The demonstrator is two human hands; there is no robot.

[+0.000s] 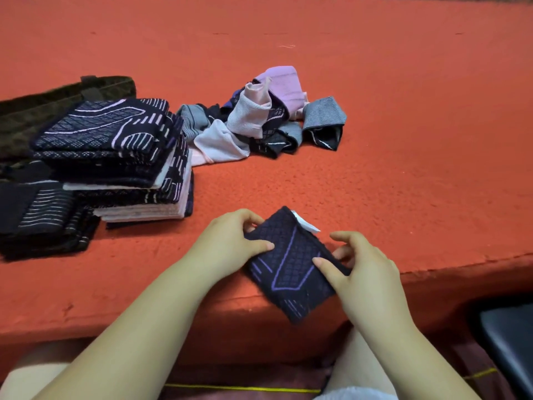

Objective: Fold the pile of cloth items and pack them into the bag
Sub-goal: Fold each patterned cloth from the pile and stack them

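Head view: left hand and right hand each pinch folded dark cloth at near edge of red worktop, grip closed on its sides; unfolded pile beyond, folded stack left, bag behind; square corners, press crease flat, then add to stack
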